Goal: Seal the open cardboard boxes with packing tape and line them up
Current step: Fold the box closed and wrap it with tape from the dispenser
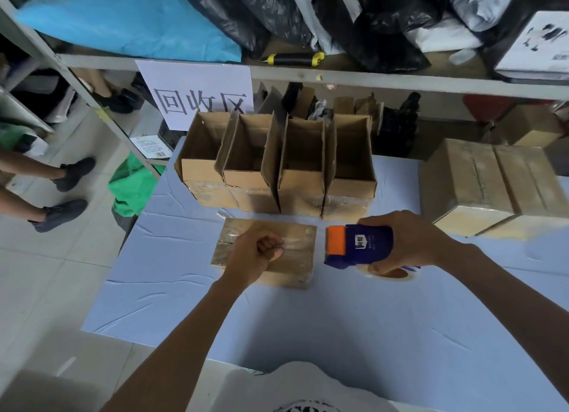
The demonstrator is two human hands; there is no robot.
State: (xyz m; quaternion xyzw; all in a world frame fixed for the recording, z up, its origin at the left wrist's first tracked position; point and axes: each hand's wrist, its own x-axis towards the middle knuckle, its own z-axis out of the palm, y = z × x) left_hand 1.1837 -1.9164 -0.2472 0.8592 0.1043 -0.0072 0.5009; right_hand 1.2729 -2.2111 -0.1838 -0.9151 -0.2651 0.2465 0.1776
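Nearest you, below the white shirt at the frame's bottom edge, your two bare forearms reach out over the pale blue cloth-covered table (pixel 338 313). Your left hand (pixel 255 254) is curled into a fist on top of the closed brown cardboard box (pixel 295 257) in front of you, thumb and fingers apparently pinching the clear tape end against the lid; that probably anchors the strip so it stays put along the seam. Your right hand (pixel 409 242) is wrapped around the blue tape dispenser with the orange blade guard (pixel 358 247), held just beside the box's right edge, above the table, blade end towards the box, so the tape can be drawn or cut there. Whether tape spans between the two I cannot tell.

Behind this box stand four open brown cardboard boxes (pixel 277 162) in a touching row, flaps upright, waiting to be sealed. To the right, two taped brown cardboard boxes (pixel 492 183) sit side by side, seemingly the finished line. Beyond runs a grey metal shelf (pixel 354 79) carrying a white paper sign (pixel 197 88).
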